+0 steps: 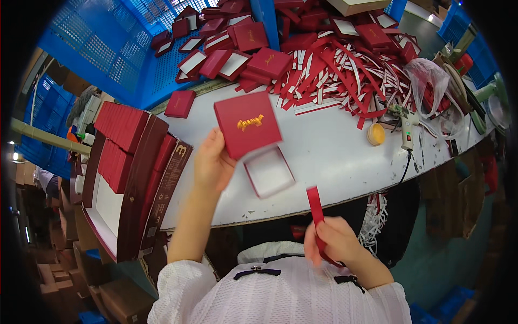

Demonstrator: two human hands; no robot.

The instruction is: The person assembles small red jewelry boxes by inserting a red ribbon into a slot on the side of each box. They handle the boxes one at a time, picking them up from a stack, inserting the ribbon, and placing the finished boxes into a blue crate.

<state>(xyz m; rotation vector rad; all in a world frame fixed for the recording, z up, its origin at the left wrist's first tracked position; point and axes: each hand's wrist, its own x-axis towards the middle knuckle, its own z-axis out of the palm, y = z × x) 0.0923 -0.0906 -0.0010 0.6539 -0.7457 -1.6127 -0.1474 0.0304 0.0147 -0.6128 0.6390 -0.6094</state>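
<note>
My left hand (pixel 209 162) grips a square red box lid (pixel 248 121) by its lower left edge, gold lettering facing up. Just below the lid, an open box base (pixel 270 171) with a white inside sits on the table; the lid hides its upper edge. Near the table's front edge, my right hand (pixel 333 240) is closed on a red paper strip (pixel 315 202). The strip's upper end sticks up past the fingers and its lower end hangs beneath them.
Red and white strips (pixel 345 75) lie heaped at the back. Several small red boxes (pixel 270 62) spill from a blue crate (pixel 108 48). At right are a glue gun (pixel 408 129) with a cord and a round yellow pot (pixel 375 134). A maroon carton (pixel 135 183) holds red pieces at left.
</note>
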